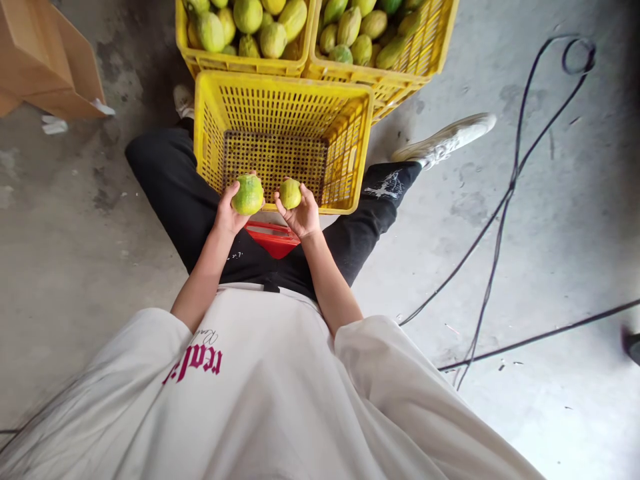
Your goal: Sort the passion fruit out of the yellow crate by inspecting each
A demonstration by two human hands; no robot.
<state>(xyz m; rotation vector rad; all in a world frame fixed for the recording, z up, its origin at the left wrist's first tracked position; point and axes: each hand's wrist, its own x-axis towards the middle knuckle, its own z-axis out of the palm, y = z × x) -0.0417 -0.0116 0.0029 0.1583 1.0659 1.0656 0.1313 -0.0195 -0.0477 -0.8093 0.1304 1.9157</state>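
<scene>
My left hand (229, 212) is closed around a larger green-yellow fruit (247, 195), which looks like a papaya seen end-on. A smaller yellow-green fruit (290, 193) of the same look sits in the fingers of my right hand (306, 215). Both hands hover side by side over the near rim of a yellow slotted crate (284, 83) between my legs. Nothing lies on the part of its dark, perforated bottom that shows. My hands and the two fruits hide some of the near wall.
Behind stand two yellow crates, the left one (240, 63) and the right one (430, 40), both holding many green-yellow papayas. A cardboard box (45, 60) is at upper left. Black cables (510, 190) loop across the concrete floor at right. Something red (275, 239) shows beneath me.
</scene>
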